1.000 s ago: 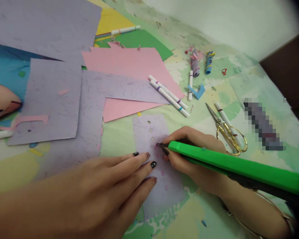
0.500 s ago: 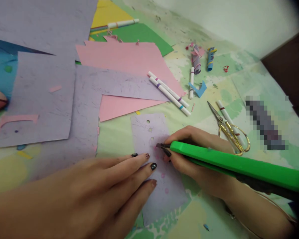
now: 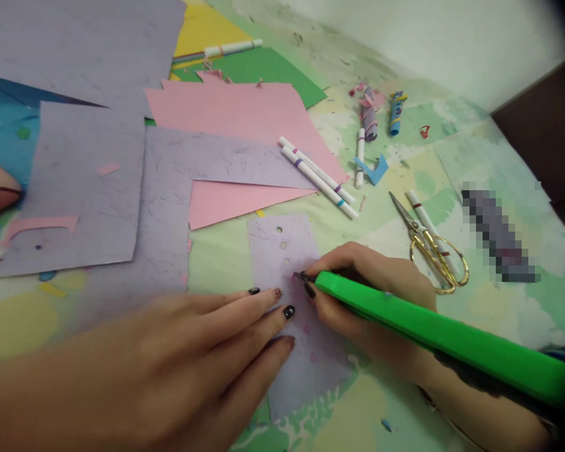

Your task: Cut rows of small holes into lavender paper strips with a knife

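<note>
A narrow purple paper strip [image 3: 306,383] lies on the table, with a few small holes near its far end and pink circles drawn nearer to me. My left hand [image 3: 202,351] rests flat on the strip's left side, fingers stretched out and holding nothing. My right hand [image 3: 371,289] is closed around a bright green cutter [image 3: 424,320]. Its dark blade tip touches the strip just beyond my left fingertips, below the row of holes. Part of the strip is hidden under my hands.
Gold-handled scissors [image 3: 433,251] lie right of my right hand beside a white marker. Two markers [image 3: 317,179] rest across purple and pink paper [image 3: 245,113]. Small rolled paper figures [image 3: 370,119] stand farther back. Larger purple sheets [image 3: 89,188] cover the left.
The cutter's green body has tilted slightly, and its tip has shifted a little left. My left hand stays on the strip. The whole view has moved slightly.
</note>
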`<state>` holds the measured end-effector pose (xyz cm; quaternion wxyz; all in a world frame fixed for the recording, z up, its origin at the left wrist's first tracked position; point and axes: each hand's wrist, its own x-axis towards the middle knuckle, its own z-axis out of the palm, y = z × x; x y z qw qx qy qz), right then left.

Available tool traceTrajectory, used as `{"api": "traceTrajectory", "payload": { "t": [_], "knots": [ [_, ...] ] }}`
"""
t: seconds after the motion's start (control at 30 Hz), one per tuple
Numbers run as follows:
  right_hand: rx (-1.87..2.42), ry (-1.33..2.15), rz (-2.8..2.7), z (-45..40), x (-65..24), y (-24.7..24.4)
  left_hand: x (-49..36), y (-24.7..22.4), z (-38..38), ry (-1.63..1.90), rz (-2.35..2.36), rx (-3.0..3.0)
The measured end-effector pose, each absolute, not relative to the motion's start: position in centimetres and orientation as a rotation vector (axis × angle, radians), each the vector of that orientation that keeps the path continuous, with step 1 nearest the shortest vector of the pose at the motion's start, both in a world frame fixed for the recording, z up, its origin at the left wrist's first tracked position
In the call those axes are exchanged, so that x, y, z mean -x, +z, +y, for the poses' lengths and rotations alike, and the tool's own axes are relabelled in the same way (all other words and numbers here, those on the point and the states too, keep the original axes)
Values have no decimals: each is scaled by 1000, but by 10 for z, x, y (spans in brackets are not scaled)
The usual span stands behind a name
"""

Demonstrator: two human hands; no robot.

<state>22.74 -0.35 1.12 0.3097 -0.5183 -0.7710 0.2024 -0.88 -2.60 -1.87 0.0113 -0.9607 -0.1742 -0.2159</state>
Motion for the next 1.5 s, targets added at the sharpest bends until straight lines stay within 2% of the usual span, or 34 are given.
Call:
{"api": "traceTrajectory", "payload": {
  "t": [0.1, 0.4, 0.67, 1.17, 1.5],
  "knots": [
    [1367, 578, -1980, -3, -227, 12, 13, -14, -14, -645, -460, 3005],
    [1383, 645, -1947, -2, -225, 23, 8, -16, 0, -699, -676, 2964],
    [1381, 697, -1906, -4, -229, 14, 6, -16, -5, -725, -722, 2941],
    [1439, 552, -2024, -4, -223, 19, -3, -16, -10, -731, -796, 2899],
    [1356, 665, -1976, -5, -228, 15, -3, -15, -10, -770, -638, 2800]
  ]
}}
